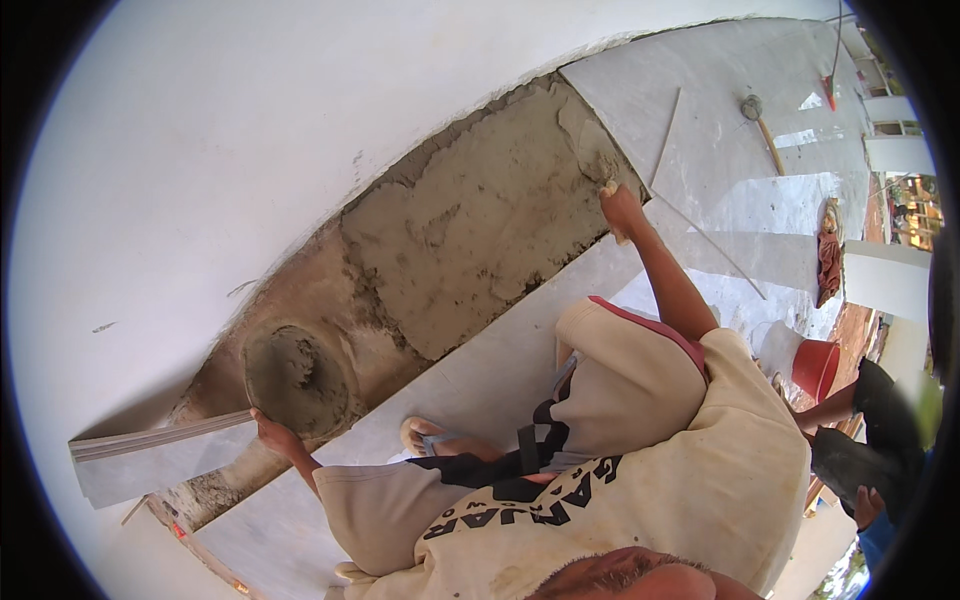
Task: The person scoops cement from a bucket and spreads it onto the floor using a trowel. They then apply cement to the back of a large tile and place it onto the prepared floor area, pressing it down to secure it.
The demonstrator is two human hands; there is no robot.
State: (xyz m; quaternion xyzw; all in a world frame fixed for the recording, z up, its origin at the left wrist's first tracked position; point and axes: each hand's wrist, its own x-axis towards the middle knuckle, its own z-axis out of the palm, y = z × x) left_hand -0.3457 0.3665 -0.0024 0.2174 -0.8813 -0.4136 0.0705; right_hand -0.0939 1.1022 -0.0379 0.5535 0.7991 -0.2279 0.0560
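Head view: ridged mortar bed (450, 220), crowded left side

The mortar bed lies between the white wall (250, 150) and the strip of grey tile (480, 330) in front of the crouching person, its far end meeting the laid floor tiles (715, 110). The right hand (622, 208) is closed in a fist on what looks like a trowel (600, 168), its blade smeared with mortar and hard to make out, right at that end. The likeliest trouble sits here: a careless stroke could ride up on the tile edge, chip it, or leave mortar piled against the joint.

The bed's surface is patchy — folds near the tiles, a torn edge toward the bare ground (290, 265). If those hollows and lumps remain, a tile set over them could rock or sound hollow.

The left hand (278, 437) is at the near side of the mortar bucket (340, 350), beside the end of a stack of loose tiles (165, 460); I cannot tell how far its fingers are curled, or whether they grip rim or tile. A knock there could shift the stack into the bucket. The sandalled foot (465, 443) is close to the bed too — a slip could mark the wet edge.
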